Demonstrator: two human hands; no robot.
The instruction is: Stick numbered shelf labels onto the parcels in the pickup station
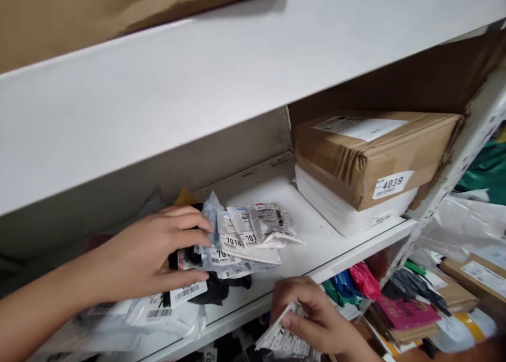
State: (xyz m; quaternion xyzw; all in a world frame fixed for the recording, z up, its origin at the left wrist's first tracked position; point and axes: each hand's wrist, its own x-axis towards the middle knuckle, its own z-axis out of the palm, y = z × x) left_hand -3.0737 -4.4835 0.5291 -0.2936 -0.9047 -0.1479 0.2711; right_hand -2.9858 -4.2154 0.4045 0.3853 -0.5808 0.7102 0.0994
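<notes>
On the white shelf, my left hand (158,246) reaches over a heap of small parcels, its thumb and fingers apart. Its thumb rests by a white barcode label (188,292), and its fingertips touch the heap near a grey-blue plastic mailer (211,212). Beside these fingers lie small white parcels (233,230) with printed numbers such as 7018, overlapping one another. Below the shelf edge, my right hand (312,312) is closed on white printed labels (282,335), pinched between thumb and fingers. The grip's far side is hidden.
A brown carton (379,151) marked 4039 sits on a white box (340,204) at the shelf's right end. The upper shelf board (237,72) hangs close above my hands. An upright post (470,135) stands at right, with bagged parcels (407,309) beyond and below.
</notes>
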